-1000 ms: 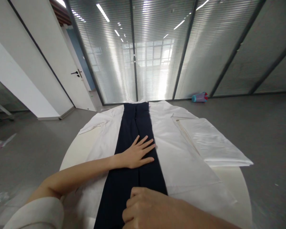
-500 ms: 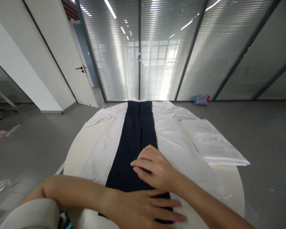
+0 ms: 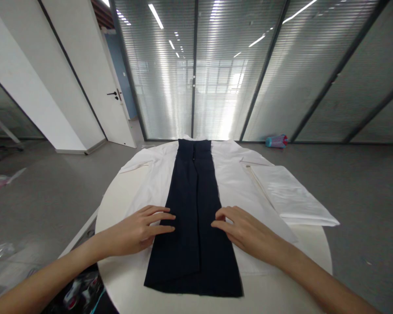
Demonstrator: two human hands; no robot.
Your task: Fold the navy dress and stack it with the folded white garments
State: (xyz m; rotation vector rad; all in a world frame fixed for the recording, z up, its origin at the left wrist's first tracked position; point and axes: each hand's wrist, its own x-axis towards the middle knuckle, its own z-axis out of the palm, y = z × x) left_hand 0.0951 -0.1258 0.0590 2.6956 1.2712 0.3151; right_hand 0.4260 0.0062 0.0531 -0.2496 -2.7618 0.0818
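Observation:
A navy skirt (image 3: 186, 244), with a waistband and a dark lengthwise opening, lies flat down the middle of a white shirt (image 3: 239, 183) spread on the table. Its hem faces me. My left hand (image 3: 140, 229) is at the skirt's left edge, fingers stretched over the navy cloth and holding nothing. At the opposite edge is my right hand (image 3: 242, 226), its fingers loosely bent and the thumb a little apart from the forefinger. No cloth shows pinched in it. Whether its fingertips press on the skirt, I cannot tell.
The round white table (image 3: 124, 290) carries the garments. One folded white sleeve or cloth part (image 3: 288, 192) overhangs its right side. Beyond stand a glass partition with blinds (image 3: 222, 87) and an open door (image 3: 101, 87). A blue and red bundle (image 3: 277, 141) lies on the floor.
My hands were overlapping at the skirt's lower part; they have moved apart to its two sides. The left moved up and left, uncovering the hem; the right moved slightly to the right.

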